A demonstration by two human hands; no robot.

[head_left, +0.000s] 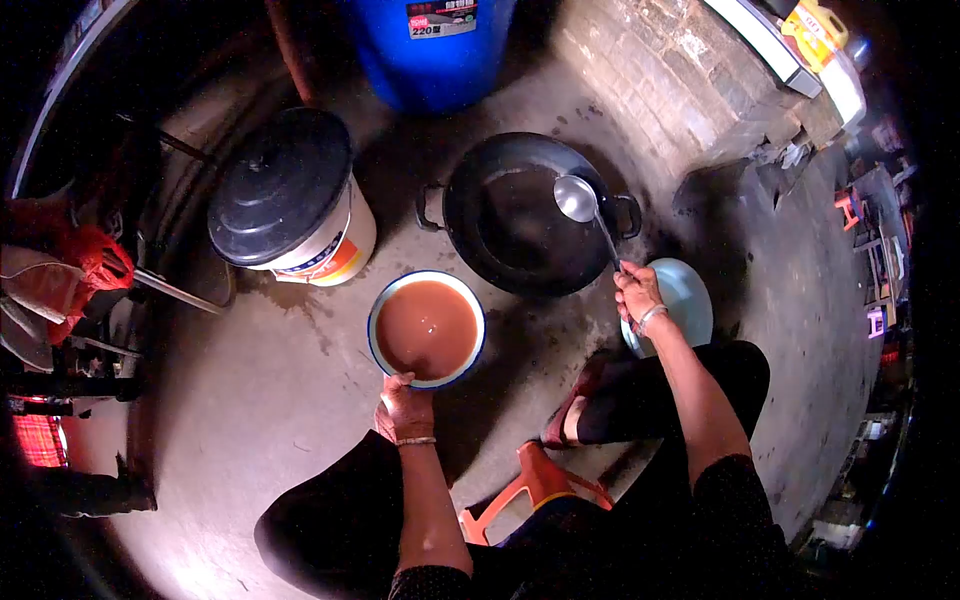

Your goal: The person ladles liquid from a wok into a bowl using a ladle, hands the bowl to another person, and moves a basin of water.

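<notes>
My left hand (405, 408) pinched the blue-rimmed white bowl (481, 332), best held level; my right hand (637, 292) curled its fingers round the long-handled metal ladle (575, 199).

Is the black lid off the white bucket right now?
No, the black lid sits on top of the white bucket, covering its mouth.

The concrete floor (240, 430) carries a black wok (530, 270) (two-handled), a lidded bucket (358, 225) and a blue barrel (430, 75).
</notes>
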